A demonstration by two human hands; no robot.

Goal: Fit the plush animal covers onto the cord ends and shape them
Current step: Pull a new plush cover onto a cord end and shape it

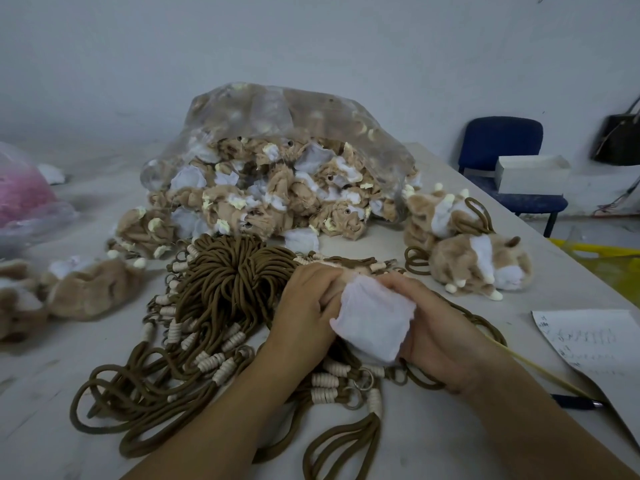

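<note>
Gripping a plush cover [374, 318], both hands hide its cord end.

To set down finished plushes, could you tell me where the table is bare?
Bare table lies near-left of the cord bundle, and between the finished plush animals and the paper sheet. The middle, by the bag, is crowded.

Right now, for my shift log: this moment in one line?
left hand: grips plush cover | right hand: grips plush cover | cord bundle: under hands | finished plush animals: right of hands
</note>
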